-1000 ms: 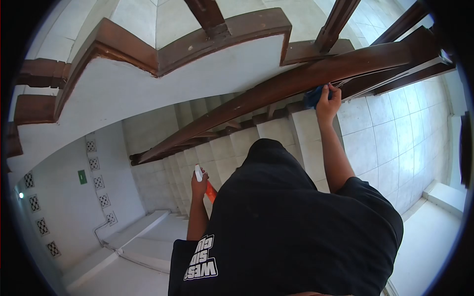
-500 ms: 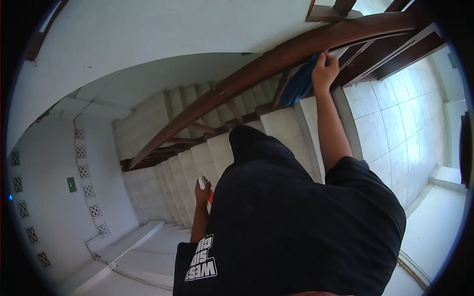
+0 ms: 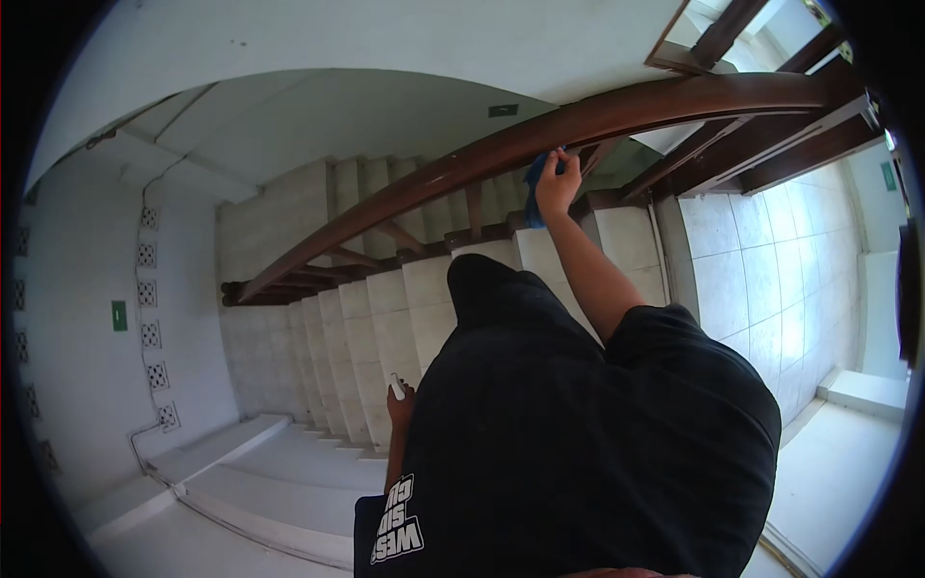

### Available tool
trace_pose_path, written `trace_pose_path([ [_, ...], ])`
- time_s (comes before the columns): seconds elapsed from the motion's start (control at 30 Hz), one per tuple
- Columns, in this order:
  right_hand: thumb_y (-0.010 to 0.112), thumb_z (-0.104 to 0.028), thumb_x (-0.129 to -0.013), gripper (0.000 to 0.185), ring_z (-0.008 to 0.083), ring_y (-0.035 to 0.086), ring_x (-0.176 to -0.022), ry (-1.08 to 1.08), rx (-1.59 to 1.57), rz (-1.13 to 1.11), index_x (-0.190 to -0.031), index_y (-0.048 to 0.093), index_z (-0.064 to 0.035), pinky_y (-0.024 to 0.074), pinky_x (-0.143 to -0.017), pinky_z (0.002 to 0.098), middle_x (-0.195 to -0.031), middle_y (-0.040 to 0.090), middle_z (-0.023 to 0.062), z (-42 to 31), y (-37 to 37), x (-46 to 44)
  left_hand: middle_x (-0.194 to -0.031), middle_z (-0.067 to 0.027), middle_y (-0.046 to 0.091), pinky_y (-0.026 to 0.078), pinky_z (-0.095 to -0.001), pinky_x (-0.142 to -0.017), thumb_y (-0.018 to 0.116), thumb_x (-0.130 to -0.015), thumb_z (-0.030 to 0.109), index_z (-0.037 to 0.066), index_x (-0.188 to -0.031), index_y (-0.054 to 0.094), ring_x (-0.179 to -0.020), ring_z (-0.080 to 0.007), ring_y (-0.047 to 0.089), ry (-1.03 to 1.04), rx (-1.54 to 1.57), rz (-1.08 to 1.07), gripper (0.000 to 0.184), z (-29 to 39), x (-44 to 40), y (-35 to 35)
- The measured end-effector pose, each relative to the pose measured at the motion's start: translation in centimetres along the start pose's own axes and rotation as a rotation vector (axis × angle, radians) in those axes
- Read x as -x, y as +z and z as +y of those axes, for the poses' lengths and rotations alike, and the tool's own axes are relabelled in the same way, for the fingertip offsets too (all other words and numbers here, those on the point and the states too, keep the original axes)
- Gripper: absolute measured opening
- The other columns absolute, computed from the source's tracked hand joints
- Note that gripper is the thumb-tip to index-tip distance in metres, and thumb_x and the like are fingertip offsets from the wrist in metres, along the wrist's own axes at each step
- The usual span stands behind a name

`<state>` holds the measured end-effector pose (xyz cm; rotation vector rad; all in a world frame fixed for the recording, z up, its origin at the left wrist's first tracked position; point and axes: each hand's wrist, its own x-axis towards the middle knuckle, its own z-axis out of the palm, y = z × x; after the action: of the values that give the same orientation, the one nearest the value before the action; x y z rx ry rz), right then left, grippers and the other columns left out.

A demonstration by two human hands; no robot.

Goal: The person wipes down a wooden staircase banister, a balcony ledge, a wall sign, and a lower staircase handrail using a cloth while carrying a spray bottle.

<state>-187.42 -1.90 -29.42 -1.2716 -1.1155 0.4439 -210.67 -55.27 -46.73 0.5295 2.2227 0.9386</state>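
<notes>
My right hand (image 3: 557, 188) is closed on a blue cloth (image 3: 533, 200), held against the inner side of the brown wooden handrail (image 3: 434, 183). Part of the cloth hangs below the rail, and the hand hides some of it. Low at my left side, my left hand (image 3: 401, 408) grips a spray bottle (image 3: 397, 387). Only its white trigger head shows; the body is hidden by the hand and my black shirt.
Tiled steps (image 3: 356, 332) descend to the left beside the railing, with a lower flight (image 3: 371, 183) beyond it. A tiled landing (image 3: 771, 250) is on the right. White walls (image 3: 385, 43) with vent blocks (image 3: 146, 294) surround the stairwell.
My right hand and the blue cloth have moved left and down along the handrail. The view has shifted slightly. My left hand still holds the spray bottle, whose orange part no longer shows.
</notes>
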Motion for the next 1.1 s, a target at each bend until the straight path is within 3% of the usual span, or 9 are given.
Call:
trace_pose_path([
  [0.23, 0.063, -0.012, -0.091, 0.010, 0.0317, 0.067, -0.090, 0.071, -0.001, -0.189, -0.092, 0.063, -0.0013, 0.0503, -0.082, 0.0374, -0.092, 0.069, 0.0179, 3.2, 5.0, 6.9, -0.097, -0.0147, 0.067, 0.053, -0.0373, -0.079, 0.062, -0.082, 0.014, 0.001, -0.114, 0.058, -0.090, -0.0266, 0.067, -0.038, -0.001, 0.012, 0.035, 3.0, 3.3, -1.8],
  [0.3, 0.063, -0.013, -0.090, 0.010, 0.0304, 0.067, -0.088, -0.017, 0.051, -0.560, -0.092, 0.066, -0.0038, 0.0512, -0.080, 0.0376, -0.092, 0.070, 0.0156, 3.3, 4.3, 7.2, -0.094, -0.0133, 0.068, 0.053, -0.0379, -0.077, 0.063, -0.081, 0.014, 0.002, -0.112, 0.059, -0.085, -0.0262, 0.068, -0.093, -0.023, -0.005, 0.033, 3.3, 3.9, -2.5],
  [0.37, 0.063, -0.018, -0.089, 0.014, 0.0298, 0.067, -0.088, -0.093, 0.263, -1.410, -0.092, 0.068, -0.0047, 0.0517, -0.079, 0.0389, -0.091, 0.070, 0.0145, 3.9, 3.9, 9.8, -0.092, -0.0125, 0.068, 0.054, -0.0379, -0.075, 0.064, -0.081, 0.015, 0.003, -0.111, 0.060, -0.083, -0.0256, 0.068, -0.076, -0.075, -0.020, 0.032, 2.1, 4.1, -2.6],
  [0.43, 0.062, -0.023, -0.089, 0.019, 0.0307, 0.068, -0.092, -0.175, 0.232, -1.458, -0.094, 0.069, -0.0052, 0.0517, -0.083, 0.0392, -0.094, 0.070, 0.0153, 2.5, 3.7, 13.7, -0.090, -0.0117, 0.068, 0.054, -0.0380, -0.073, 0.065, -0.081, 0.016, 0.004, -0.110, 0.060, -0.080, -0.0250, 0.068, -0.058, -0.123, -0.027, 0.032, -1.6, 3.8, -2.4],
  [0.5, 0.062, -0.024, -0.091, 0.023, 0.0322, 0.067, -0.097, 0.075, 0.077, -1.360, -0.105, 0.068, -0.0070, 0.0511, -0.087, 0.0385, -0.101, 0.070, 0.0168, 0.3, 2.8, 16.0, -0.089, -0.0109, 0.069, 0.054, -0.0377, -0.070, 0.067, -0.080, 0.019, 0.005, -0.108, 0.061, -0.077, -0.0244, 0.069, -0.121, -0.115, -0.005, 0.031, -5.9, 1.5, -2.2],
  [0.7, 0.061, -0.022, -0.095, 0.029, 0.0303, 0.066, -0.103, 0.086, 0.204, -0.786, -0.120, 0.062, -0.0071, 0.0503, -0.090, 0.0379, -0.112, 0.067, 0.0158, -7.2, -7.1, 4.9, -0.081, -0.0069, 0.063, 0.050, -0.0303, -0.060, 0.060, -0.087, 0.010, 0.003, -0.112, 0.056, -0.068, -0.0152, 0.063, -0.190, 0.246, 0.041, 0.026, -1.4, 2.6, -2.0],
  [0.8, 0.053, -0.011, -0.099, 0.024, 0.0235, 0.062, -0.109, -0.460, 0.192, -0.383, -0.122, 0.059, -0.0057, 0.0474, -0.094, 0.0342, -0.119, 0.064, 0.0115, -8.9, -9.5, -5.1, -0.081, -0.0073, 0.064, 0.050, -0.0311, -0.060, 0.060, -0.086, 0.011, 0.003, -0.112, 0.056, -0.068, -0.0162, 0.063, -0.207, 0.317, 0.035, 0.027, -2.5, 2.5, -1.2],
  [0.93, 0.054, -0.017, -0.097, 0.032, 0.0316, 0.052, -0.123, -0.692, 0.519, -0.363, -0.128, 0.057, -0.0085, 0.0403, -0.103, 0.0406, -0.129, 0.059, 0.0137, -10.8, -10.0, -15.9, -0.082, -0.0082, 0.064, 0.052, -0.0335, -0.062, 0.060, -0.087, 0.013, 0.004, -0.112, 0.057, -0.069, -0.0188, 0.065, -0.157, 0.122, 0.040, 0.027, -2.3, 4.0, -0.7],
  [1.1, 0.050, -0.047, -0.095, 0.060, 0.0325, 0.030, -0.142, -0.837, 1.146, -0.379, -0.140, 0.046, -0.0079, 0.0218, -0.114, 0.0554, -0.147, 0.040, 0.0149, -5.3, -6.2, -13.9, -0.083, -0.0103, 0.065, 0.053, -0.0343, -0.065, 0.059, -0.087, 0.014, 0.002, -0.114, 0.057, -0.072, -0.0206, 0.066, -0.146, 0.097, 0.073, 0.029, -5.6, 4.3, -0.4],
])
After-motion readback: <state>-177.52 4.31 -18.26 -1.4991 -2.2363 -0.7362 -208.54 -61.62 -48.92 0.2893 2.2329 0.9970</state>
